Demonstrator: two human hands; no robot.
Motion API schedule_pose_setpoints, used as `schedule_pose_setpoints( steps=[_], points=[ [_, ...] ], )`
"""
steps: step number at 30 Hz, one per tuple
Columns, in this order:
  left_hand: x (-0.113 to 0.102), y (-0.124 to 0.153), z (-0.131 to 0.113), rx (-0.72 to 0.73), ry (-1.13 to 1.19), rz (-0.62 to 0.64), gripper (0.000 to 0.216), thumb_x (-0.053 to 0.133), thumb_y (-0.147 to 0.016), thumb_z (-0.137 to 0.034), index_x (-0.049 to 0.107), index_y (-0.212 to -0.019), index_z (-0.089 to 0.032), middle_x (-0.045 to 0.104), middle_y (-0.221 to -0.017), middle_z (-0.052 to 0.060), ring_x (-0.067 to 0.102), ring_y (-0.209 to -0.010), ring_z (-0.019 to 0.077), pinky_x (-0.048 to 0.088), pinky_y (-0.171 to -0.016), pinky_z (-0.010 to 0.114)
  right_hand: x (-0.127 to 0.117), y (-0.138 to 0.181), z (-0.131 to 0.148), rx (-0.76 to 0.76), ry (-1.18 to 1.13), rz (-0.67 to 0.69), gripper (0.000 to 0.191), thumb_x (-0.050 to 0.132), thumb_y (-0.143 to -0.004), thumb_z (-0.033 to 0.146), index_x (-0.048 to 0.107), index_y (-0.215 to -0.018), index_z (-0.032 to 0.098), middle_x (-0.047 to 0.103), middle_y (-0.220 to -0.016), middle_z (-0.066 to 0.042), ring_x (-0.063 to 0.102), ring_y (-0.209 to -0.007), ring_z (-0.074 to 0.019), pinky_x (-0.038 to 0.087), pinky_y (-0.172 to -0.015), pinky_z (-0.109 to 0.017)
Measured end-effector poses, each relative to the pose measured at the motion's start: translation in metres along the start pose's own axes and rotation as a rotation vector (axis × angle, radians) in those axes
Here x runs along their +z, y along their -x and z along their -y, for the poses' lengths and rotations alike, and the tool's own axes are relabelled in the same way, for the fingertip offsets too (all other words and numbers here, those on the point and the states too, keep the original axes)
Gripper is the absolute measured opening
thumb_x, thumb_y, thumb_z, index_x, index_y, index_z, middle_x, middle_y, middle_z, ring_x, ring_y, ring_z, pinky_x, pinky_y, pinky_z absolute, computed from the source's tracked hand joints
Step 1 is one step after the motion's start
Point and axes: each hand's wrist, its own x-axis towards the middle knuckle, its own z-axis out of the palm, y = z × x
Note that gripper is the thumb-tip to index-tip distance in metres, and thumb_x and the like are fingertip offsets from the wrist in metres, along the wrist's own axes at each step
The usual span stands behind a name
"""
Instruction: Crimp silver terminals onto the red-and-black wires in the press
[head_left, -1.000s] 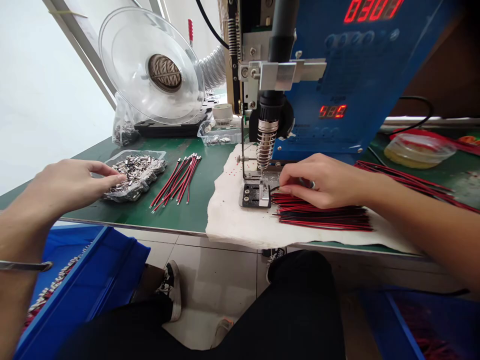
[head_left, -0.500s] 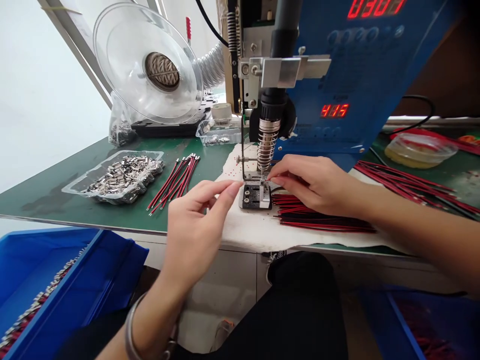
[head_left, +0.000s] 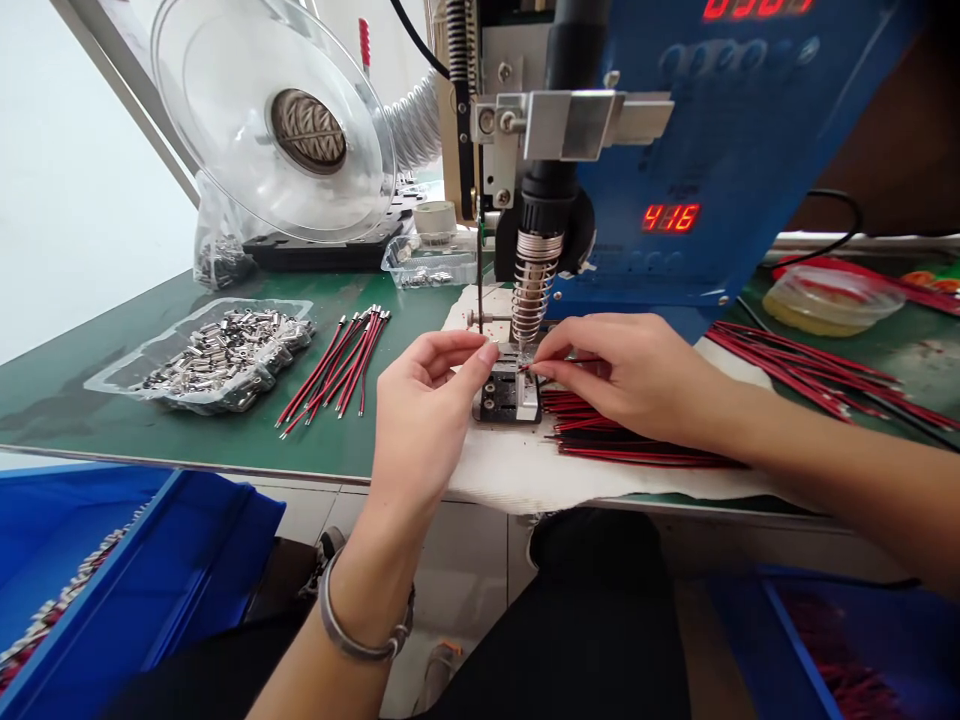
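My right hand [head_left: 637,375] pinches a thin red and black wire [head_left: 576,361] between thumb and fingers, just right of the small metal fixture [head_left: 528,398] under the soldering head. My left hand [head_left: 431,400] is closed thumb to fingertip at the fixture's left side; whatever it holds is too small to make out. The spring-wrapped soldering tip [head_left: 534,285] comes down right above the fixture, between both hands. A bundle of red and black wires [head_left: 637,445] lies on the white cloth [head_left: 517,475], partly beneath my right hand.
A clear tray of metal connectors [head_left: 225,350] and a bunch of wires with metal ends [head_left: 337,370] lie on the green table at left. The blue machine [head_left: 660,130] rises behind. More wires [head_left: 810,365] lie right. Blue bins [head_left: 195,570] stand below the table edge.
My left hand has moved right and up to the fixture. A wire now shows in my right hand's grip. The lower red display went from 415 to 416. The view shifted slightly.
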Motion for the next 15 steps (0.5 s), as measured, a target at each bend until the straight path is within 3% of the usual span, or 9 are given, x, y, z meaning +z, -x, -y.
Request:
schedule_pose_setpoints(
  steps=[7, 15],
  points=[
    [-0.0032, 0.0016, 0.0013, -0.011, -0.04, 0.048, 0.023, 0.094, -0.079, -0.04, 0.087, -0.091, -0.022, 0.081, -0.087, 0.003, 0.069, -0.078, 0.0162, 0.053, -0.073, 0.028, -0.0007, 0.0033, 0.0044, 0.047, 0.032, -0.022, 0.017, 0.065, -0.104, 0.034, 0.076, -0.097, 0.024, 0.081, -0.086, -0.001, 0.07, -0.072, -0.0187, 0.046, -0.067, -0.032],
    [-0.0031, 0.0017, 0.0003, -0.061, -0.098, 0.075, 0.016, 0.091, -0.082, -0.039, 0.089, -0.091, -0.026, 0.084, -0.092, 0.003, 0.071, -0.083, 0.0177, 0.051, -0.077, 0.03, -0.0001, 0.0013, 0.0065, 0.002, 0.035, -0.012, 0.017, 0.058, -0.105, 0.027, 0.073, -0.097, 0.023, 0.078, -0.08, 0.0, 0.065, -0.065, -0.0165, 0.042, -0.065, -0.03]
  ],
)
